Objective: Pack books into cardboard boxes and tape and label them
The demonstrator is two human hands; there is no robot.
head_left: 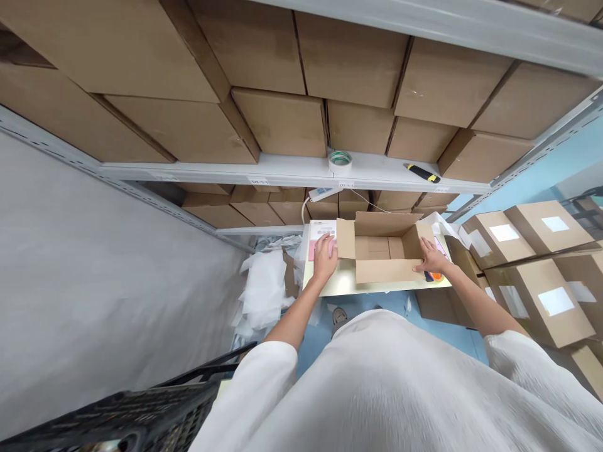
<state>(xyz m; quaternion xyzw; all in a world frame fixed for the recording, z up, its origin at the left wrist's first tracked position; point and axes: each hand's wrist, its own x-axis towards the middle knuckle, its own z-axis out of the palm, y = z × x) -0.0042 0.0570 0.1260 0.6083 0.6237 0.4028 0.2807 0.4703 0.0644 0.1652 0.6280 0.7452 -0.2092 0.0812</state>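
Observation:
An open cardboard box [390,271] stands on a small pale table [340,285] in front of me, its flaps spread and its inside showing bare brown walls. My right hand [431,257] holds the box at its right near corner, thumb on the near flap and fingers over the right one. Left of the box, a white and pink flat package [316,229] lies on the table. My left hand [325,256] rests over that package with its fingers stretched out. Partly under my right wrist is an orange and dark round item [436,276], whose kind I cannot make out.
A tape roll [340,162] and a black and yellow utility knife [423,173] lie on the shelf [282,164] ahead, below stacked cartons [282,122]. Labelled cartons [556,301] are piled right. White wrapping sheets [264,282] heap left; a black crate [160,408] stands behind.

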